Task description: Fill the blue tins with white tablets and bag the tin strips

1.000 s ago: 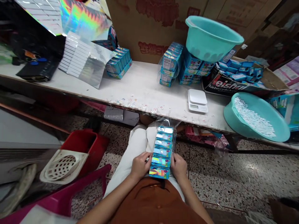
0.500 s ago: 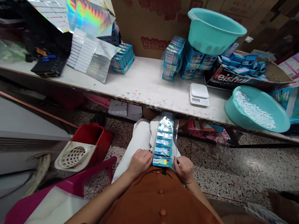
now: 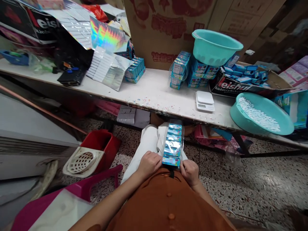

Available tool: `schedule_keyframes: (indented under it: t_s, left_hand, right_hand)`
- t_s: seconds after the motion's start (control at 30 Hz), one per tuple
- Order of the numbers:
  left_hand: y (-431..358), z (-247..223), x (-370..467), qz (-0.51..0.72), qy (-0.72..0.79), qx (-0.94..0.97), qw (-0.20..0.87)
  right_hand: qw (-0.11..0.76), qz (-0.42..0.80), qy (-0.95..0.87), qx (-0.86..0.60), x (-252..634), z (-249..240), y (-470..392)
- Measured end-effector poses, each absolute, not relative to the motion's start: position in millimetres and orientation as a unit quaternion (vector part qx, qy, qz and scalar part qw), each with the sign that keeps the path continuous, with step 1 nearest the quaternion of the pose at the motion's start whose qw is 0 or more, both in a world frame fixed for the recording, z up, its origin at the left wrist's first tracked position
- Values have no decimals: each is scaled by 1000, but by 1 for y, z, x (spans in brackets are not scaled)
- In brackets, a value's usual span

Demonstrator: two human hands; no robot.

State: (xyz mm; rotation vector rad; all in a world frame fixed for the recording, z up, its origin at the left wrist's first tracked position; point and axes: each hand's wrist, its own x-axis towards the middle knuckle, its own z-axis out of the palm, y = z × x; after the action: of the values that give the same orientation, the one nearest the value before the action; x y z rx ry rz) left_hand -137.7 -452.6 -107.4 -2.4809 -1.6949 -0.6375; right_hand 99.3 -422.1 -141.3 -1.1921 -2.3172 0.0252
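Note:
A clear plastic bag (image 3: 182, 134) with several small blue boxes (image 3: 172, 148) in a column lies over my lap, its near end against my brown shirt. My left hand (image 3: 149, 164) is closed on the bag's near left corner. At the near right corner my right hand (image 3: 190, 171) pinches the bag's edge. The fingertips of both hands are partly hidden.
On the white table (image 3: 156, 86) stand a scale (image 3: 204, 101), stacked blue boxes (image 3: 179, 69), a teal basin (image 3: 216, 48) and another basin (image 3: 284, 120) with white pieces. A red bucket (image 3: 112, 146) and a pink stool (image 3: 79, 189) are at the left.
The view has shifted, so the table's items appear lower and those at the left further right. Both hands keep their hold on the bag, and the boxes in it sit slightly differently.

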Motion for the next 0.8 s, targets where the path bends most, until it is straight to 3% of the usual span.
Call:
schedule_keyframes:
  t_s: [0.37,0.8]
  left_hand:
    - [-439,-97,-130,-321,-490,-808,64]
    - [-475,-99,-148,-319,-387,-864,47]
  right_hand:
    - [358,-14,-827,-434,107,-131,-407]
    - [338,45,-885,-317,121,-132,-441]
